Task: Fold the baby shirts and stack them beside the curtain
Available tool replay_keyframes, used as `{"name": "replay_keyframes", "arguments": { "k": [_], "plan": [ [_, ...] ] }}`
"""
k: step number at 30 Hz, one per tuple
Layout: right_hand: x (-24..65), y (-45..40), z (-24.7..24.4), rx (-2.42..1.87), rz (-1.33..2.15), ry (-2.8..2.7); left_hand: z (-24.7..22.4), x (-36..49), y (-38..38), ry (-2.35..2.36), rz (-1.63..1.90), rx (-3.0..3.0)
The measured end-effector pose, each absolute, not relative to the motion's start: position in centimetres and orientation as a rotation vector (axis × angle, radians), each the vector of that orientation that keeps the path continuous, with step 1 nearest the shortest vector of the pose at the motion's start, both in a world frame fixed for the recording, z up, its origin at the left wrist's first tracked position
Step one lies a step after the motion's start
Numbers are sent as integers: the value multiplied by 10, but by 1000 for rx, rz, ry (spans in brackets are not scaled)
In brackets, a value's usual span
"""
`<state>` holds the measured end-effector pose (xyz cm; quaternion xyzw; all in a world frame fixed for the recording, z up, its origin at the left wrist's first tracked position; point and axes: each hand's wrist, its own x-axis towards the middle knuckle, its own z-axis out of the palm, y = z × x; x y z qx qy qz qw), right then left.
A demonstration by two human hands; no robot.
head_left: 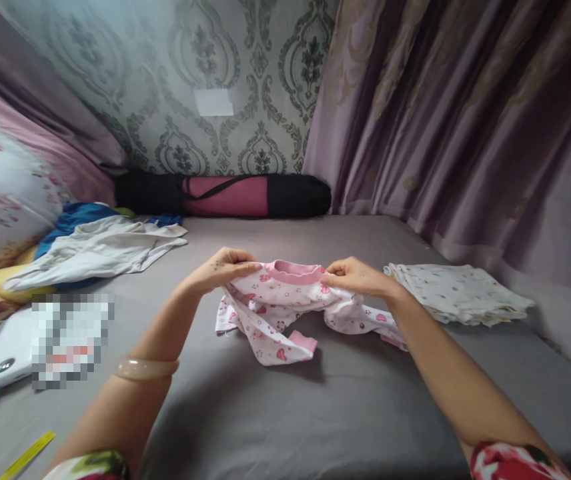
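A small white long-sleeved shirt (285, 310) with pink prints, a pink neckband and pink cuffs hangs between my hands, just over the grey bed sheet. My left hand (228, 268) pinches its shoulder to the left of the collar. On the other side, my right hand (353, 277) grips the shoulder close to the neckband. One sleeve drops toward me and bends to the right, its cuff near the sheet. The other sleeve trails to the right, partly behind my right forearm.
Folded pale printed cloth (458, 293) lies at the right. To the left are a grey garment (110, 243), a floral pillow (5, 187), a white device (8, 347) with a cable, and a yellow strip (28, 457). A black-and-pink long bag (225, 195) rests against the wall.
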<state>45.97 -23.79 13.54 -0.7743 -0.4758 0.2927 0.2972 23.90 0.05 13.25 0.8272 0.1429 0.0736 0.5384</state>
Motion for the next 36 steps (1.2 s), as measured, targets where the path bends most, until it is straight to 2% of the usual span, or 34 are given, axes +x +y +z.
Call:
{"name": "replay_keyframes", "arguments": {
  "k": [5,9,12,17,21,25,31,33,36],
  "plan": [
    [458,-219,205,-2138,548,-1413,195,230,21,310,287,2154],
    [455,-216,273,-1881,490,-1451,262,222,29,280,674,2276],
    [457,-211,301,-1790,314,-1439,295,217,36,300,871,2312],
    [466,-183,299,-2005,-176,-1484,298,225,63,382,958,2560],
    [468,-161,292,-1972,-419,-1455,286,236,77,351,1101,2583],
    [466,-164,293,-1924,-335,-1464,282,234,74,331,1122,2556],
    [472,-204,314,-1805,148,-1527,295,206,66,247,865,2238],
    [476,-201,316,-1782,227,-1533,297,213,70,259,761,2280],
    [483,-180,310,-1856,225,-1561,294,237,75,313,829,2466]
  ]
}}
